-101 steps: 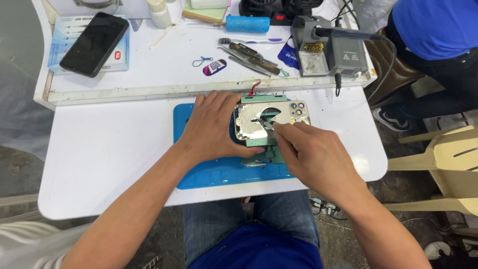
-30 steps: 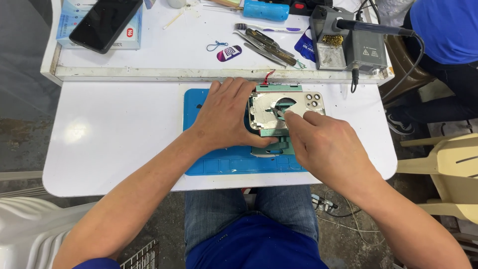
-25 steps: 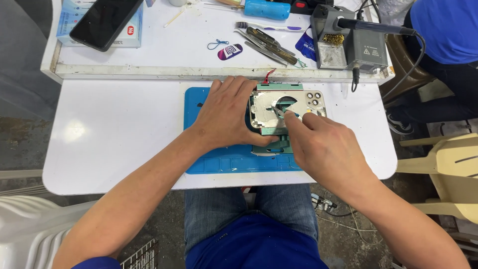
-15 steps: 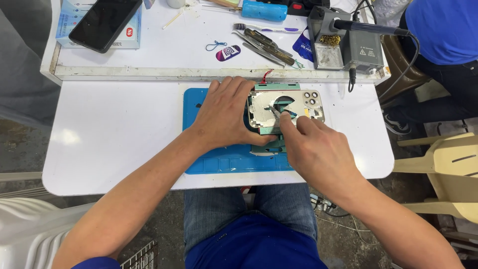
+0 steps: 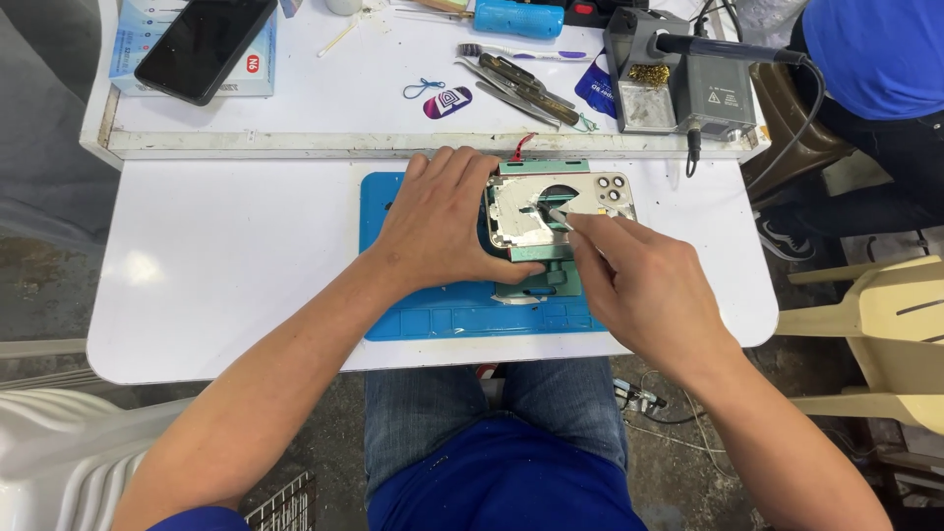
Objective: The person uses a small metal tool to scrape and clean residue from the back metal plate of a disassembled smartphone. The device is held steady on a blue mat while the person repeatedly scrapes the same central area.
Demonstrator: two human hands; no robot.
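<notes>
A: What's under the hands?

B: A phone shell (image 5: 551, 211), back side open and silvery, lying in a green clamp (image 5: 541, 265) on the blue mat (image 5: 462, 320), just above the centre of the frame. Its camera holes sit at its right end.

A: And the left hand (image 5: 447, 221)?

B: Flat and spread over the shell's left end, fingers pointing up the frame, thumb along the lower edge. It presses down rather than grasps (nothing is enclosed in it).

A: The right hand (image 5: 644, 285)?

B: Right of centre, fingers pinched narrow on a thin pale tool (image 5: 560, 213) whose tip touches the inside of the shell near its middle. What kind of tool it is I cannot tell; it is too small.

A: What surrounds them?

B: The mat lies on a white table (image 5: 216, 265). Beyond it, across the top of the frame, a white bench (image 5: 324, 108) holds a black phone (image 5: 202, 44) on a pale blue box at upper left, tweezers (image 5: 516, 84) top centre, a blue-handled tool (image 5: 516, 18) at the top edge, and a grey soldering station (image 5: 688, 84) at upper right with its iron resting across it.

A: Anyone else?

B: A person in a blue shirt (image 5: 875, 54) at the upper right corner, well apart from the work. A cream plastic chair (image 5: 885, 334) stands at the right edge.
</notes>
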